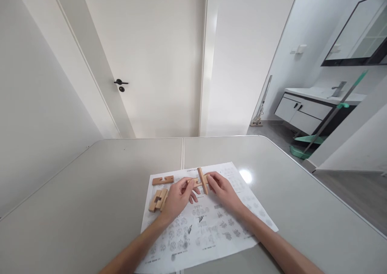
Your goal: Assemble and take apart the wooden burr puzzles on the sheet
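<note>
Two notched wooden puzzle pieces are crossed between my hands, just above a printed sheet. One wooden puzzle piece (202, 181) stands nearly upright, slanting across the other, which lies level. My left hand (178, 195) pinches the left end of the level piece between thumb and fingers. On the other side, my right hand (222, 187) is closed on the right end, close to the crossing. Left of my left hand, a dark notched wooden piece (163, 180) lies flat on the sheet. Below it sits a cluster of lighter wooden pieces (157, 201), partly covered by that hand.
The paper sheet (211, 241) with printed diagrams lies on a grey table (90, 209). A white door (157, 44) with a black handle (121, 82) is behind the table. To the right are a washbasin cabinet (305, 108), a mop (263, 100) and a green dustpan (299, 151).
</note>
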The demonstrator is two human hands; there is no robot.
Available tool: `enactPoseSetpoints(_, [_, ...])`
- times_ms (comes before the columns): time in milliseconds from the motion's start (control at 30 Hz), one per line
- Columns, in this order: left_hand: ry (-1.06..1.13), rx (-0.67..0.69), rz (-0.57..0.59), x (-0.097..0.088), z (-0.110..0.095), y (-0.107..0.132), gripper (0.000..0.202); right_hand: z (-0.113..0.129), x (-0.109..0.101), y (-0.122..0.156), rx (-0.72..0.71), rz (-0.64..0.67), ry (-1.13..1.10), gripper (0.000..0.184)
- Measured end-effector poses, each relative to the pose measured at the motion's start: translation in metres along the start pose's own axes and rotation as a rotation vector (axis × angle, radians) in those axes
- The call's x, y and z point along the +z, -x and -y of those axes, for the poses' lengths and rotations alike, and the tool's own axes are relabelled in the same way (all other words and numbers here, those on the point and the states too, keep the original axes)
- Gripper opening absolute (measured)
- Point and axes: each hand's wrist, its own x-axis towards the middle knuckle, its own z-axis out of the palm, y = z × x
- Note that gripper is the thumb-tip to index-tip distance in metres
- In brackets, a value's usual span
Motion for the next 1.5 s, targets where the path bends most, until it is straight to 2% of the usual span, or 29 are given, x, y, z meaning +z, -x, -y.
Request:
enactPoseSetpoints(133, [-0.067, 0.008, 0.090, -0.014, -0.002, -0.007, 0.043, 0.002, -0.003, -0.002, 0.015, 0.121, -0.105, 0.041])
enactPoseSetpoints(200, [-0.090, -0.057, 0.231, -0.031, -0.006, -0.014, 0.045, 0.001, -0.004, -0.002, 0.006, 0.119, -0.134, 0.041])
enactPoseSetpoints(233, [-0.120, -0.081, 0.237, -0.042, -0.007, -0.018, 0.047, -0.001, -0.005, -0.003, -0.002, 0.095, -0.138, 0.041])
enactPoseSetpoints(300, [-0.291, -0.037, 0.091, -0.068, -0.007, -0.025, 0.047, -0.005, -0.006, -0.004, -0.006, 0.043, -0.138, 0.043])
enactPoseSetpoints(367, [-0.582, 0.035, -0.025, -0.095, -0.002, -0.031, 0.040, -0.010, -0.007, -0.006, -0.002, 0.015, -0.129, 0.046])
enactPoseSetpoints(433, [-0.787, 0.056, -0.015, -0.118, 0.007, -0.033, 0.035, -0.014, -0.006, -0.007, 0.008, 0.013, -0.110, 0.050])
enactPoseSetpoints(500, [-0.816, 0.047, -0.020, -0.134, 0.018, -0.033, 0.032, -0.015, -0.004, -0.007, 0.015, 0.026, -0.096, 0.052])
enactPoseSetpoints(600, [-0.812, 0.035, 0.015, -0.145, 0.029, -0.032, 0.037, -0.013, -0.001, -0.005, 0.008, 0.035, -0.087, 0.049])
enactPoseSetpoints(733, [-0.804, 0.026, 0.062, -0.150, 0.032, -0.032, 0.040, -0.010, 0.000, -0.002, 0.010, 0.040, -0.069, 0.046])
enactPoseSetpoints(1000, [-0.803, -0.047, 0.060, -0.145, 0.026, -0.029, 0.032, -0.010, 0.001, -0.002, 0.011, 0.051, -0.039, 0.053])
enactPoseSetpoints(1133, [-0.765, -0.001, -0.026, -0.134, 0.015, -0.029, 0.035, -0.009, 0.003, -0.001, -0.003, 0.062, -0.042, 0.052])
enactPoseSetpoints(1233, [-0.592, -0.021, -0.091, -0.121, 0.009, -0.031, 0.036, -0.012, 0.004, -0.001, -0.008, 0.072, -0.047, 0.050])
enactPoseSetpoints(1333, [-0.317, -0.055, -0.097, -0.106, 0.010, -0.032, 0.041, -0.017, 0.005, -0.002, -0.021, 0.063, -0.026, 0.048])
enactPoseSetpoints(1500, [-0.082, -0.104, -0.021, -0.083, 0.009, -0.028, 0.045, -0.021, 0.007, -0.001, -0.054, 0.054, 0.042, 0.045])
